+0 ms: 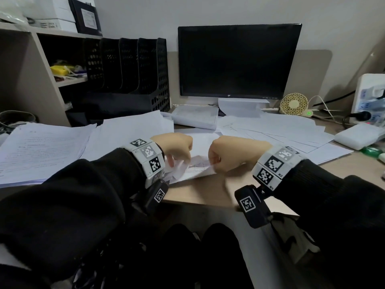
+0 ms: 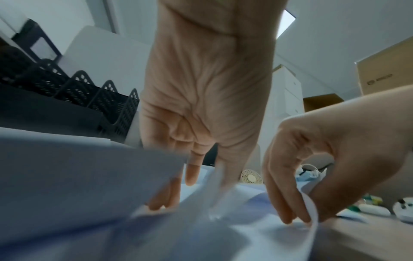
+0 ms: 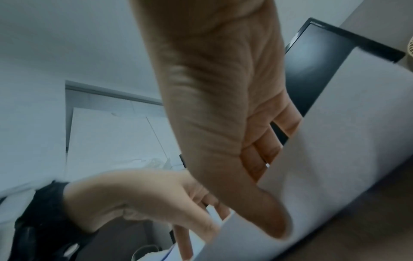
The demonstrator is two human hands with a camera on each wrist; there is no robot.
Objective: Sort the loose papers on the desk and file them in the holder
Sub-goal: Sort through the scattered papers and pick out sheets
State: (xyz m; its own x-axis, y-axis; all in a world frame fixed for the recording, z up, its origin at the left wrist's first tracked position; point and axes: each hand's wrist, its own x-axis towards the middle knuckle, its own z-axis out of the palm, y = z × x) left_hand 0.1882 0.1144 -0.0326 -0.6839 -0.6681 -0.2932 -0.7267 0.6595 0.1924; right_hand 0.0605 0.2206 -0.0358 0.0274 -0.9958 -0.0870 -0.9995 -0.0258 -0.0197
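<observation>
While both hands work the near edge of the desk (image 1: 208,195), I have the left hand (image 1: 174,146) and the right hand (image 1: 227,152) curled over one small bunch of sheets (image 1: 198,166), each pinching a near corner between thumb and fingers. From the left wrist view the right hand's fingertips (image 2: 288,217) press the paper down where its edge curls up, while the left fingers (image 2: 191,174) reach under a lifted sheet. My judgement: this is the gathering step, squaring a few loose papers before they go anywhere. To do it well I would keep both pinches light, lift the bunch just clear, and tap its long edge on the desk so the sheets align. More loose papers (image 1: 270,126) fan out far right under the monitor (image 1: 237,59), and a thick stack (image 1: 41,151) lies to the left. The black holder (image 1: 129,67) stands far left, its slots apparently unfilled, well apart from my hands.
</observation>
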